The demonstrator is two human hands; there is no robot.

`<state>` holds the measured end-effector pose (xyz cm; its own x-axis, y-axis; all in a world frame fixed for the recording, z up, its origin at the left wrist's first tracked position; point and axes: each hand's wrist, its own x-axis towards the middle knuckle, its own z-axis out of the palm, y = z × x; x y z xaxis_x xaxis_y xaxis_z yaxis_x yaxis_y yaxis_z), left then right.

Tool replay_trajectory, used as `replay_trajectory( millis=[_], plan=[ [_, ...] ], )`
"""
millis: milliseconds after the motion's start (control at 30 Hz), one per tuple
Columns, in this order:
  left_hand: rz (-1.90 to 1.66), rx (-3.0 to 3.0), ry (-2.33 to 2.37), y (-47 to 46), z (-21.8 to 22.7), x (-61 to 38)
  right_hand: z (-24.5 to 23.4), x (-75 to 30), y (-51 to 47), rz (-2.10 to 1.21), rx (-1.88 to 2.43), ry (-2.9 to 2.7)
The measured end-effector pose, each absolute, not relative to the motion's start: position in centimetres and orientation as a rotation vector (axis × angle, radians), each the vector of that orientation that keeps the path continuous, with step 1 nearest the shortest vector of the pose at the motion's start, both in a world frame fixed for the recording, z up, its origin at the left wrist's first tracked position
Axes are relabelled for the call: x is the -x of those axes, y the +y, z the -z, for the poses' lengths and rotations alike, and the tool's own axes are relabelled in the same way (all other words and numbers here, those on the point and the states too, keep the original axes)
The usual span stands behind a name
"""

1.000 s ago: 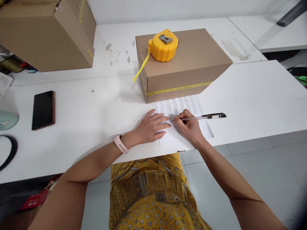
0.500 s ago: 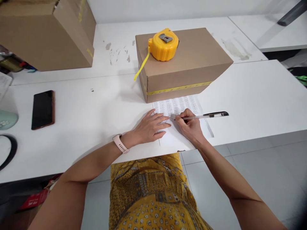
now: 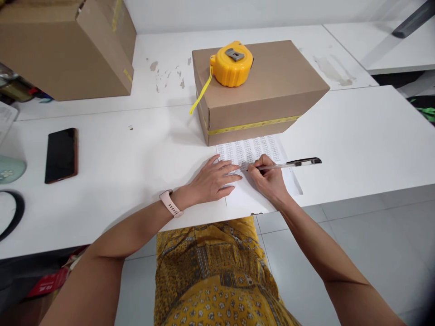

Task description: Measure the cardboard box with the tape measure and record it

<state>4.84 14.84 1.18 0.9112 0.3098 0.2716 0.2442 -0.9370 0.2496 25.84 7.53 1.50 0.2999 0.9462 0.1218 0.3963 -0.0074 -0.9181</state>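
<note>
Since the earlier frame, the pen (image 3: pixel 295 163) has moved slightly; the right hand (image 3: pixel 270 180) pinches this pen over the paper (image 3: pixel 243 195). Beside it, the left hand (image 3: pixel 214 182) holds nothing, spread on the same paper.

that's one left hand (image 3: pixel 214 182) and one right hand (image 3: pixel 269 180), two in play, with just one pen (image 3: pixel 299 162) and one sheet of paper (image 3: pixel 239 197). over to the cardboard, and it's two boxes (image 3: pixel 265 88) (image 3: pixel 64 59), plus one tape measure (image 3: pixel 233 67), one phone (image 3: pixel 61 155) and one wristband (image 3: pixel 170 204)! out at the edges, one pale green object (image 3: pixel 11 170), one dark ring (image 3: pixel 19 213) and one dark bar (image 3: pixel 416 19), each only partly in view.
</note>
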Motion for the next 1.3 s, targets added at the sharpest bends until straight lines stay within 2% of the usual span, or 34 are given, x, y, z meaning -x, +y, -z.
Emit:
replay_trajectory(
  millis=[1300],
  plan=[
    [-0.453,-2.851,0.43,14.82,-1.1,-4.86,-1.84,-25.76,7.95,-0.654,1.598,-1.244]
  ],
)
